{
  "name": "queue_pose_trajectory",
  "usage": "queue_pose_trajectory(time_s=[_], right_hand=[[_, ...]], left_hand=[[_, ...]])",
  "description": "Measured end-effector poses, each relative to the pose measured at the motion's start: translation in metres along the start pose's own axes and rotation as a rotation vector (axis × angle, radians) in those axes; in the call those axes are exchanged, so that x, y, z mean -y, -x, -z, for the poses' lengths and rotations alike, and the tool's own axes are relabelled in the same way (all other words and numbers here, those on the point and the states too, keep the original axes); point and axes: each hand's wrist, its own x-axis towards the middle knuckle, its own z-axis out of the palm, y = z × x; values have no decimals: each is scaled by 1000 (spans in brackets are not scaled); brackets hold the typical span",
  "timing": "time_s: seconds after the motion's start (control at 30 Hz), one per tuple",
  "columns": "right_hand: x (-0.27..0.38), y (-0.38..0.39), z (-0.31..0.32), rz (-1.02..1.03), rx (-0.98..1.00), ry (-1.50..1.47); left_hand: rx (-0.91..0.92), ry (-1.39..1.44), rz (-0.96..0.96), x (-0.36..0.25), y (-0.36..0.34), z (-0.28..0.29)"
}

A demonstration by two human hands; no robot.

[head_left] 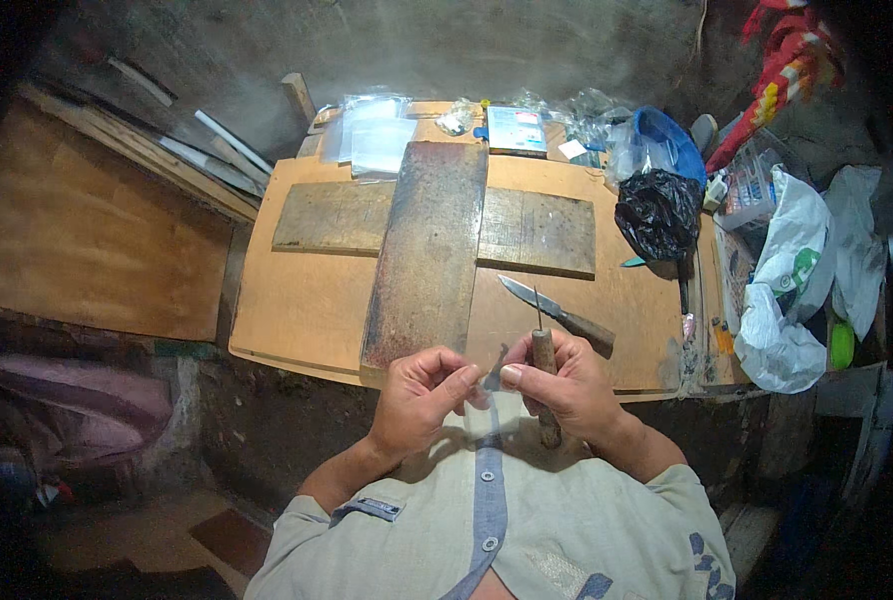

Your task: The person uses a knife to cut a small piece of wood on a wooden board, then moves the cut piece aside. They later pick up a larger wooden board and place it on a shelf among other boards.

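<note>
My right hand (565, 385) grips a wooden-handled awl (544, 372) upright, its thin metal point sticking up past my fingers. My left hand (422, 398) pinches a small dark grey piece (495, 372) between thumb and fingers; my right thumb touches it too. Both hands are close together at the near edge of the wooden table (302, 310). A knife (557, 313) with a wooden handle lies on the table just beyond my right hand.
A long dark plank (427, 250) lies across a wider board (537, 232). Clear plastic bags (372, 135), a black bag (659, 212), a blue bowl (672, 140) and white bags (792, 290) crowd the far and right sides. Timber strips (177, 150) lean at the left.
</note>
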Motion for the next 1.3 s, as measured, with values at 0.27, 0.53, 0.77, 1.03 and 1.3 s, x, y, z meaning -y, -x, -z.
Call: queue_pose_trajectory(time_s=[0.27, 0.53, 0.77, 1.03, 1.3], right_hand=[[3, -10, 6, 9, 21, 31], [8, -21, 9, 15, 10, 69], [8, -29, 11, 26, 7, 91], [9, -31, 12, 14, 6, 109], [9, -31, 11, 18, 9, 102]], left_hand=[[-38, -16, 7, -8, -8, -4], [-28, -2, -12, -7, -19, -1], [-35, 10, 5, -7, -26, -1], [-27, 68, -20, 0, -30, 2], [-37, 14, -16, -3, -30, 1]])
